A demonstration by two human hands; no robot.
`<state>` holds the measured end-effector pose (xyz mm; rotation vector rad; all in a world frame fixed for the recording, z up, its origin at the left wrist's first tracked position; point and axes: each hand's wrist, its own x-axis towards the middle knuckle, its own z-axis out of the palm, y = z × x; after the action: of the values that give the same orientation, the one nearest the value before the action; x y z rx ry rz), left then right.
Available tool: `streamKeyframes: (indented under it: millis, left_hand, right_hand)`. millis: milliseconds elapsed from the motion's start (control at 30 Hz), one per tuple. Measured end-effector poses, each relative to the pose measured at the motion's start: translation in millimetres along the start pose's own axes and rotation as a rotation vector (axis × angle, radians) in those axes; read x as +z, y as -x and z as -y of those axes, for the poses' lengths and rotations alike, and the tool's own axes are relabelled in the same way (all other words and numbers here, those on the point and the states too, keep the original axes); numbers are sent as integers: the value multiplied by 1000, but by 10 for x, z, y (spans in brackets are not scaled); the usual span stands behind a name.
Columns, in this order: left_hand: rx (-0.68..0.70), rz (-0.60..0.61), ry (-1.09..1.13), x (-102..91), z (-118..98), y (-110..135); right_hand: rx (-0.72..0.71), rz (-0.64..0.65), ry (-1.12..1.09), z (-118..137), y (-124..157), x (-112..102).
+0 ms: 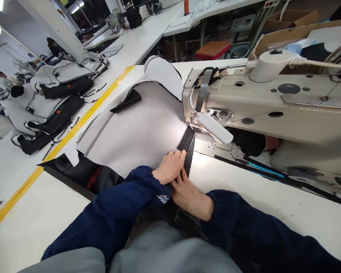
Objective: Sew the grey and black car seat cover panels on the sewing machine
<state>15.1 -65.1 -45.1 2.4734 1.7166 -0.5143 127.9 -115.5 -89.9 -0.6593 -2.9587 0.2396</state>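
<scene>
Fingertips (pixel 182 153) of left hand (pixel 170 167) pinching black strip (pixel 186 139) onto grey mesh panel (pixel 139 129); right hand (pixel 191 197) pressing flat, keeping edges aligned toward presser foot (pixel 191 123).

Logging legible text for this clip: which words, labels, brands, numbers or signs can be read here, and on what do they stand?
None can be read.
Small white print on the dark blue left sleeve cuff, beside the left hand: blurred, not readable.
Red panel on the far white workbench edge: too small to read.
Beige industrial sewing machine: no readable marking shows.
</scene>
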Motion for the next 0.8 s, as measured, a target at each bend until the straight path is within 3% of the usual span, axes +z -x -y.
streamKeyframes:
  millis: [200, 433, 800]
  left_hand:
    - [-23, 10, 188, -115, 29, -51]
    - [-70, 7, 133, -99, -89, -159]
    - [-46, -10, 130, -176, 12, -405]
  right_hand:
    - [8, -27, 97, 87, 26, 131]
    - [27, -67, -69, 25, 2, 258]
    - [-18, -84, -123, -241, -82, 92]
